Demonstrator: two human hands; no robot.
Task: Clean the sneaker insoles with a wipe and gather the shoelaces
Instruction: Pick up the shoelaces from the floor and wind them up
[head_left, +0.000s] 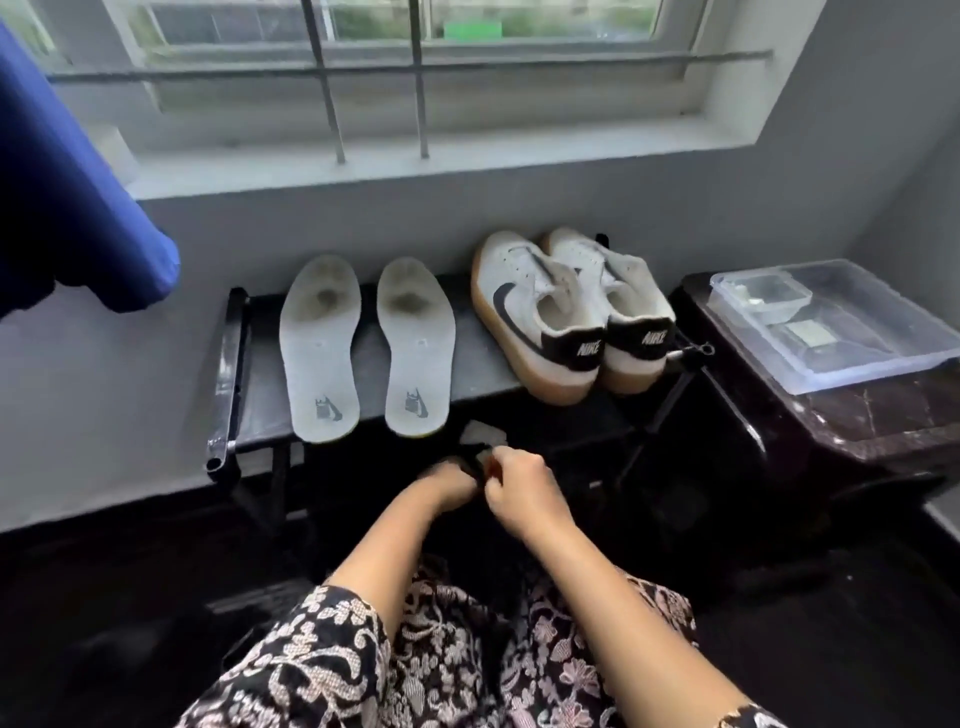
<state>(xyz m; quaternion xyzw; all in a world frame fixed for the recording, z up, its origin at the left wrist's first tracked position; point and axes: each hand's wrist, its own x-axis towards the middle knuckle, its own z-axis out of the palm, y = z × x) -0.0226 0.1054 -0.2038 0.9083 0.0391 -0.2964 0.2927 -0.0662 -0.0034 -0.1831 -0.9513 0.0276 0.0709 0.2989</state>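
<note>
Two white insoles, the left insole (319, 348) and the right insole (415, 345), lie side by side on a dark rack (483, 358), both stained at the toe end. A pair of white sneakers (571, 312) with black heels and gum soles stands to their right. Just in front of the rack, my left hand (449, 486) and my right hand (519, 486) meet, both pinching a small dark bundle that looks like black shoelaces (480, 465). A small white piece, perhaps a wipe (479, 431), shows just beyond my fingers.
A clear plastic box (841, 322) sits on a dark marble-topped stand (857, 415) at the right. Blue fabric (67, 208) hangs at the left. A barred window (374, 78) with a white sill runs behind the rack. The floor is dark.
</note>
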